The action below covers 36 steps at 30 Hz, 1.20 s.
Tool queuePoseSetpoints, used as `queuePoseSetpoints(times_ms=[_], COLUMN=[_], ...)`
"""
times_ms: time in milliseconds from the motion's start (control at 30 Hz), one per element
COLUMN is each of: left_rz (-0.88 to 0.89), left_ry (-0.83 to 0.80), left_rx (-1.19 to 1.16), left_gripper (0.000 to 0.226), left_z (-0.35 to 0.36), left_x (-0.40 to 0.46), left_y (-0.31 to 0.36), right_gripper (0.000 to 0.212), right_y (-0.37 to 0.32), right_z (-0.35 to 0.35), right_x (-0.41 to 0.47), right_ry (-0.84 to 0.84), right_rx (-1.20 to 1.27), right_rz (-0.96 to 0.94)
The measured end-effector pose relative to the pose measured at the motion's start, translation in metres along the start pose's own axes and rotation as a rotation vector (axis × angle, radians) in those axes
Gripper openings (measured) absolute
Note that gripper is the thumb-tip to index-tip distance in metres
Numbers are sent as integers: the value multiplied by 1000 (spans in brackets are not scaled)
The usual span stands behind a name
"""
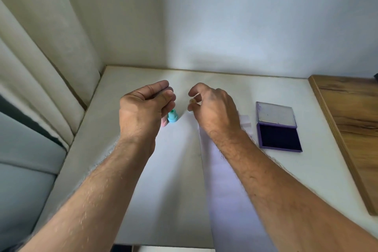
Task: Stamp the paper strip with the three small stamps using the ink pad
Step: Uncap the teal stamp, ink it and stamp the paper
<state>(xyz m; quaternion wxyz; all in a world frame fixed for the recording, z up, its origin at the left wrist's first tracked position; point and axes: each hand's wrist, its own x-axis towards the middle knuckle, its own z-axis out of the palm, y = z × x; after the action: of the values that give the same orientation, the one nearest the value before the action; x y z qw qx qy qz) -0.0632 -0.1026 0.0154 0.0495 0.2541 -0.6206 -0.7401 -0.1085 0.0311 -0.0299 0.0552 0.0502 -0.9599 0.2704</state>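
Note:
A teal stamp (172, 116) stands on the white table (126, 149), with a pink stamp (164, 122) beside it, mostly hidden. My left hand (146, 106) hovers just over these two, fingers loosely curled, nothing held. A long pale paper strip (231, 196) runs from the table's middle towards me, under my right forearm. My right hand (213, 107) is above the strip's far end, thumb and fingers pinched together; a small whitish bit shows at the fingertips, too unclear to name. The purple ink pad (279, 137) lies open to the right, its lid (276, 114) folded back.
A small white folded piece (245, 120) lies between my right hand and the ink pad. A wooden board (351, 120) borders the table on the right. A wall stands behind the table, and a curtain (41, 67) hangs along its left edge.

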Motion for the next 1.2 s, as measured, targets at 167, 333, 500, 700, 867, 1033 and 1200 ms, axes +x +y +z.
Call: queuePoseSetpoints(times_ms=[167,333,500,700,867,1033,1200], left_rz=[-6,13,44,29,164,175,145], left_ry=[2,44,33,6,-119,-364,-636], left_rx=[-23,-42,-29,-8,242,318,320], left_gripper=[18,19,22,23,28,24,21], left_z=[-1,-2,-1,0,4,14,19], left_x=[1,2,2,-1,-8,-20,-32], left_y=[-1,-1,-1,-1,-4,-11,-13], right_gripper=[40,45,31,22,16,14,17], right_y=[-2,-10,-10,-6,-14,-7,6], right_z=[-3,6,13,8,-28,-68,-83], right_x=[-13,-28,-29,-38,-57,-86,-104], right_ry=[97,33,7,81,-2,-51,-175], right_rx=[-8,-227,-241,118,816,1060,1123], right_rz=[-176,-360,-291,-121,372,646,739])
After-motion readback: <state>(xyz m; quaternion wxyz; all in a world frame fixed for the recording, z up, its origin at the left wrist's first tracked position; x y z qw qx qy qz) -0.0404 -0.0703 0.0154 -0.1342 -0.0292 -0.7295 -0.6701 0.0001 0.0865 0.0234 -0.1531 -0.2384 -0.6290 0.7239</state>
